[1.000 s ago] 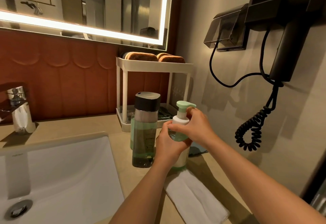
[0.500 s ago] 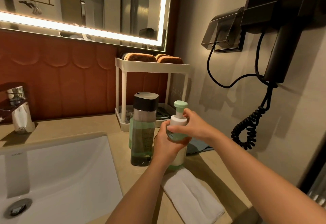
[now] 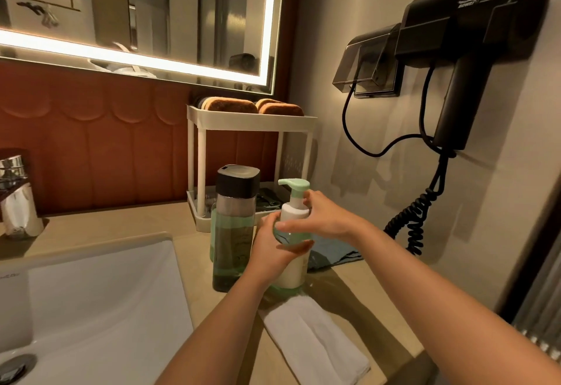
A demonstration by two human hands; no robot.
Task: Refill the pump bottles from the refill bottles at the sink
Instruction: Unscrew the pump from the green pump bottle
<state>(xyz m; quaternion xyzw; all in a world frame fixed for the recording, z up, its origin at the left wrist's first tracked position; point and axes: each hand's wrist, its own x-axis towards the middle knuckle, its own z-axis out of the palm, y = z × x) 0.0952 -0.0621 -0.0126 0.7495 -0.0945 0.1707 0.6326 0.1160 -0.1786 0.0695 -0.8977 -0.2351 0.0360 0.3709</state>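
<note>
A white pump bottle [image 3: 292, 269] with a mint-green pump head [image 3: 296, 188] stands on the beige counter right of the sink. My left hand [image 3: 270, 245] grips the bottle's body from the left. My right hand [image 3: 321, 217] is wrapped round the white pump collar near the top, thumb across the front. The spout points left. Just left of it stands a tall clear refill bottle [image 3: 232, 233] with green liquid and a black cap, untouched.
A white basin [image 3: 91, 293] fills the lower left, with a chrome tap [image 3: 15, 196] behind it. A folded white towel [image 3: 312, 342] lies in front of the bottles, a blue cloth [image 3: 334, 255] behind. A white two-tier rack [image 3: 249, 123] and a wall hair dryer [image 3: 473, 50] stand beyond.
The pump head has turned under my right hand: its spout pointed right, then away, and now points left. My left hand keeps its grip on the bottle body.
</note>
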